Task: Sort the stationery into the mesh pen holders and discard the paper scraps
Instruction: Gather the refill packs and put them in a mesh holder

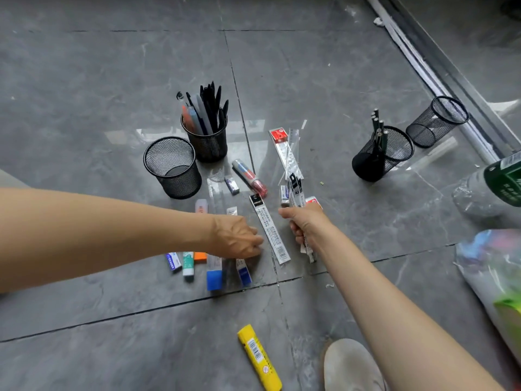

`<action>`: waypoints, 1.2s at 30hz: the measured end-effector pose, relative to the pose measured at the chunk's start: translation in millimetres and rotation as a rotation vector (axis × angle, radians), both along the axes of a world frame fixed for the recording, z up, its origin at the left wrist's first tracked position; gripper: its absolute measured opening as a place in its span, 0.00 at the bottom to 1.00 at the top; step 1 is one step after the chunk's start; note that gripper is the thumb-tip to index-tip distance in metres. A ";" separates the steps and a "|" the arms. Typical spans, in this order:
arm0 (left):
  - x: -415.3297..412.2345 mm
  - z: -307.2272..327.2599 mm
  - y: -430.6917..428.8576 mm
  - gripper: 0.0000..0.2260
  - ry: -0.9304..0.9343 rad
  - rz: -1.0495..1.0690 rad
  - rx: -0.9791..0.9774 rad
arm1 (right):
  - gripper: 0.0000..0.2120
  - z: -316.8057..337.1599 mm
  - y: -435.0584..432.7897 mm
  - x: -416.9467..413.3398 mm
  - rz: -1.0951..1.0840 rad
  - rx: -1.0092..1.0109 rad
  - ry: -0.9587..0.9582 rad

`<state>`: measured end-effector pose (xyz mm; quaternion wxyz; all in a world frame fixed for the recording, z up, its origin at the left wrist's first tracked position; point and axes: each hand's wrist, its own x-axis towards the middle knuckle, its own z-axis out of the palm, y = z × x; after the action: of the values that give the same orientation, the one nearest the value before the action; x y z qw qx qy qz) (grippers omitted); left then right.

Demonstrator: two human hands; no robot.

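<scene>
Stationery (214,266) lies loose on the glossy grey marbled floor (112,80), nearer me than the black wire-mesh pen holder (207,142) crammed with dark and pastel pens. Just beside that holder, to its left, stands an empty mesh cylinder (173,167). Well to its right are two more, a pencil holder (380,153) with dark pencils and a far empty holder (435,122). My right hand (303,224) has its grip curled round a bundle of clear sleeves (294,190) with black-and-white labels. My left hand (236,238) curls fingers down among small boxed erasers; I cannot tell whether its grip pinches anything. A flat white packet (270,230) with a barcode lies between the hands. One blue-and-white eraser (173,261) reads "ERASER". A yellow stick (259,358) with a barcode lies nearest me.
</scene>
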<state>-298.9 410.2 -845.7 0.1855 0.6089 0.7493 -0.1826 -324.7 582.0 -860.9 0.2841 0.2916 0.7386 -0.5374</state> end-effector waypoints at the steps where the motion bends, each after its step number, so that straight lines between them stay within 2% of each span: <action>1: -0.9 -0.1 -3.5 0.08 0.046 -0.019 0.109 | 0.14 -1.3 -0.9 0.4 0.022 0.030 0.004; 3: -3.8 0.3 -10.4 0.07 0.075 0.004 0.313 | 0.16 -4.1 -2.1 1.3 0.053 0.088 0.015; 5: -6.6 5.4 -13.3 0.07 0.012 0.073 0.435 | 0.15 -7.9 -2.5 1.7 0.042 0.114 0.036; 7: -4.4 11.6 -12.6 0.08 -0.127 0.296 0.581 | 0.11 -12.6 -3.2 3.2 0.035 0.140 0.064; 9: 3.4 18.4 -7.8 0.08 -0.201 0.633 0.733 | 0.10 -15.3 -5.1 6.2 0.087 0.204 0.103; 11: 10.6 22.1 -1.4 0.09 -0.308 1.015 0.786 | 0.15 -14.8 -7.4 10.7 0.218 0.294 0.143; 13: 12.3 21.9 3.9 0.12 -0.421 1.287 0.839 | 0.17 -10.6 -9.5 16.2 0.359 0.414 0.186; 17: 9.7 14.8 3.1 0.08 -0.517 1.421 0.729 | 0.15 -3.6 -13.8 20.8 0.472 0.538 0.244; 19: 7.8 10.4 1.9 0.11 -0.579 1.518 0.740 | 0.12 -2.2 -15.5 17.8 0.485 0.521 0.218; 22: 3.2 7.9 2.4 0.16 -0.690 1.708 0.781 | 0.10 -0.5 -18.7 12.4 0.405 0.359 0.174; 25: -3.9 10.3 2.2 0.16 -0.868 1.873 0.862 | 0.11 8.7 -21.9 11.6 0.230 -0.042 0.086; 28: -10.1 14.2 -1.0 0.15 -0.945 1.875 0.904 | 0.09 19.2 -23.7 9.1 0.226 -0.285 0.042; 31: -14.9 18.4 -3.4 0.19 -0.960 1.873 0.899 | 0.08 28.9 -29.0 4.6 0.295 -0.375 -0.022; 33: -17.9 23.6 -4.1 0.15 -0.942 1.866 0.918 | 0.08 32.6 -32.8 2.3 0.279 -0.462 -0.072; 36: -22.1 37.7 -11.5 0.10 -0.801 1.886 0.916 | 0.09 34.2 -37.9 -1.5 0.156 -0.609 -0.128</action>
<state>-321.0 398.7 -807.9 0.2359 -0.1763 0.7934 0.5327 -326.2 544.1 -826.7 0.4444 0.1688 0.5444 -0.6911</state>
